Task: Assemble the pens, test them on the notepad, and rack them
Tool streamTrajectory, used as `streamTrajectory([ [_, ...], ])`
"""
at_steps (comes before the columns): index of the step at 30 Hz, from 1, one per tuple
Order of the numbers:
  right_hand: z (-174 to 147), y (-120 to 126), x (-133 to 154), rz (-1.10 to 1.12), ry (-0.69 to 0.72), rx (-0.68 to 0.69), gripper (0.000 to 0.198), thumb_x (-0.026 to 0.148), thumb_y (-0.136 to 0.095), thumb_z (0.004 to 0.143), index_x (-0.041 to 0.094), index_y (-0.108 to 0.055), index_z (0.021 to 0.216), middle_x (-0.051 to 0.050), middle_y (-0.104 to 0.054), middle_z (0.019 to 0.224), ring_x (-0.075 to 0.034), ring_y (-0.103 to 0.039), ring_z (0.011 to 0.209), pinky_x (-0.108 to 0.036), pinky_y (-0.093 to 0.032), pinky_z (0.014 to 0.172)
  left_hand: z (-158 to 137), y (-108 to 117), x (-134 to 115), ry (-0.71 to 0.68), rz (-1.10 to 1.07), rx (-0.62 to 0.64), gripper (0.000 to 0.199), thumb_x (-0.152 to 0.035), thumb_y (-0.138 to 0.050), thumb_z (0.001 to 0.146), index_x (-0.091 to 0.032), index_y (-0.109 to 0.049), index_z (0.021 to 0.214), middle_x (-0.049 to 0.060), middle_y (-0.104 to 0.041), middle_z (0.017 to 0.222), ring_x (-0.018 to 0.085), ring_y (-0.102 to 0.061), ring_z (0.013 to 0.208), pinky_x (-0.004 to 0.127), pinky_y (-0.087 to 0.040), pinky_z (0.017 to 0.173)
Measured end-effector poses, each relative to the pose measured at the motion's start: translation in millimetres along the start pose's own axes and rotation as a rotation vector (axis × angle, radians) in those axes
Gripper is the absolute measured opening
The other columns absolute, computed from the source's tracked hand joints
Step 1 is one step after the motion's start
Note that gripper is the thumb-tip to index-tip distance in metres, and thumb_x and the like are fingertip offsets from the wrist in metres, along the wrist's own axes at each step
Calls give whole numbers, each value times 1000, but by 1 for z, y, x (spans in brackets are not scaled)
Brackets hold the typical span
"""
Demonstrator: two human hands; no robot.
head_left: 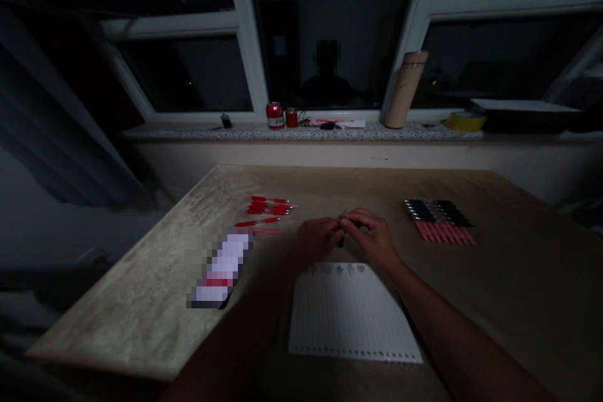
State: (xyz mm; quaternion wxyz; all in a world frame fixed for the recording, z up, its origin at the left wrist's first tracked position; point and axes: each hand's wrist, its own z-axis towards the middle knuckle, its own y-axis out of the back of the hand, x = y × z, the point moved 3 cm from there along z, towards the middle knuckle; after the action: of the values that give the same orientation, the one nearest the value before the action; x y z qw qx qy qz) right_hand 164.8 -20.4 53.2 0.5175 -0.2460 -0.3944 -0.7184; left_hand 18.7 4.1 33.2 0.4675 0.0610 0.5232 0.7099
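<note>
My left hand and my right hand meet over the middle of the table, just beyond a lined sheet of paper. Together they pinch a small dark pen part; the dim light hides its detail. Loose red pen pieces lie to the left of my hands. To the right, a neat row of pens with black and pink sections lies side by side.
A blurred white and red packet lies at the left of the paper. On the windowsill stand a red can, a small jar, a cardboard tube and a yellow tape roll. Dark windows are behind.
</note>
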Motion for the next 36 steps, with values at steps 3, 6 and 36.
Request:
streamTrajectory([
  [3,0,-1,-2,7,-7,-9,18,34,-60,81,20,-70,81,-7,-66,81,-18,-61,75,-32,-48,67,0,1,-1,18,2,9,27,-35,-43,89,-17,-61,84,1,-60,73,10,-54,66,21,-40,66],
  [6,0,-2,-5,7,-17,-14,18,35,-60,80,20,-70,82,-7,-67,82,-17,-61,75,-31,-48,66,0,2,-2,32,-4,1,23,-33,-44,88,-17,-60,83,1,-60,73,10,-54,65,21,-39,65],
  [36,6,4,-61,-679,13,214,23,29,-50,85,21,-70,93,-9,-66,93,-22,-56,91,-36,-40,82,-2,10,5,162,-15,-191,21,-32,-43,86,-17,-57,81,-1,-59,67,10,-53,61,21,-39,63],
])
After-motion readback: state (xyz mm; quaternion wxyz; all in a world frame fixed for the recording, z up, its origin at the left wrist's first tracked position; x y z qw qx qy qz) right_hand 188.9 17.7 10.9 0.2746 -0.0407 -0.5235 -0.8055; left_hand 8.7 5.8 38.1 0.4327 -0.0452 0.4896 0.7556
